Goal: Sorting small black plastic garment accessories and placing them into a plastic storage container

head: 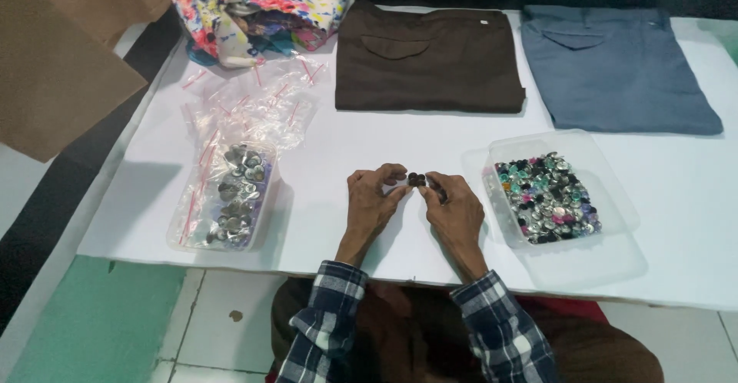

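Observation:
My left hand and my right hand rest close together on the white sheet, fingertips pinching a small cluster of dark buttons between them. Both wrists wear plaid sleeves. Just right of my right hand stands a clear plastic tray filled with mixed coloured buttons. To the left of my left hand lies another clear tray holding grey and silvery buttons.
Empty clear zip bags lie behind the left tray. Folded brown trousers and folded blue-grey trousers lie at the back, with a floral cloth bundle at the back left. A brown paper bag stands left.

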